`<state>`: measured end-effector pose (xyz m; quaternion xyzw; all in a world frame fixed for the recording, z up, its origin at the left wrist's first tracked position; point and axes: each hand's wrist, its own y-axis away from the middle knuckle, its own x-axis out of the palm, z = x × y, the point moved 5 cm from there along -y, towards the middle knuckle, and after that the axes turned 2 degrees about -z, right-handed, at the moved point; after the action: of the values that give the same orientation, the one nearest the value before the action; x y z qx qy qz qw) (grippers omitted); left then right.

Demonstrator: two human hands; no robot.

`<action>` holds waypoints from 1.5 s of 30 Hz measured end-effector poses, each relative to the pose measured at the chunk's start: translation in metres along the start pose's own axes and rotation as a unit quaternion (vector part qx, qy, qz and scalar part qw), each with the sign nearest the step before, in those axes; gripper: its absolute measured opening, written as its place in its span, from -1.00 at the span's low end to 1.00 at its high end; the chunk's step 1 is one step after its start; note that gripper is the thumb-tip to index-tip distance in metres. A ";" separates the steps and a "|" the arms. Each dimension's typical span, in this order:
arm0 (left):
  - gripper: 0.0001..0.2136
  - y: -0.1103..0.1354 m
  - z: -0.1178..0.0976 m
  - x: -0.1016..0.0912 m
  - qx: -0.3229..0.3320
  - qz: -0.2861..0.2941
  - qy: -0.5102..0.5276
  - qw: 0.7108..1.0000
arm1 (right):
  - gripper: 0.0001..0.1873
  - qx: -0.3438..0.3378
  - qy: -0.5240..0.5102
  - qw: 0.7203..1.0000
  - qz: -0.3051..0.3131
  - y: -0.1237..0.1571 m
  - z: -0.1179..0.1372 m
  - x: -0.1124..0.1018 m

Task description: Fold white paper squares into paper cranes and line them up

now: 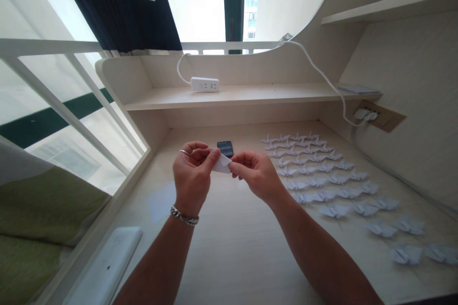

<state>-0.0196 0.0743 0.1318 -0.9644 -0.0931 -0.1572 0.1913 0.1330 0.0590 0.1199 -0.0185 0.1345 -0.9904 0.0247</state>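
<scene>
A small folded piece of white paper (222, 164) is held up over the desk between both hands. My left hand (193, 167), with a ring and a chain bracelet, pinches its left side between thumb and fingers. At its right edge, my right hand (255, 171) grips the paper with thumb and forefinger. Part of the paper is hidden by the fingers. Just behind the hands lies a dark phone (225, 148). White paper sheets (161, 202) rest to the left, partly behind my left wrist. Rows of white paper cranes (315, 167) stand on the right.
A white box-like object (107, 267) lies at the desk's left front edge. On the raised shelf (243, 94) sits a white power strip (205, 84). A white cable (322, 74) runs down to a wall socket (381, 116) at right. White railings (100, 90) border the left side.
</scene>
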 end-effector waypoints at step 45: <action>-0.63 0.007 0.009 0.010 -0.065 0.063 0.009 0.996 | -0.89 -0.011 0.056 0.998 -0.007 -0.003 -0.002 -0.003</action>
<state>-0.0061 0.0728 0.1250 -0.9772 -0.0196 -0.1596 0.1384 0.1361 0.0622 0.1185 0.0355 0.1467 -0.9885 0.0096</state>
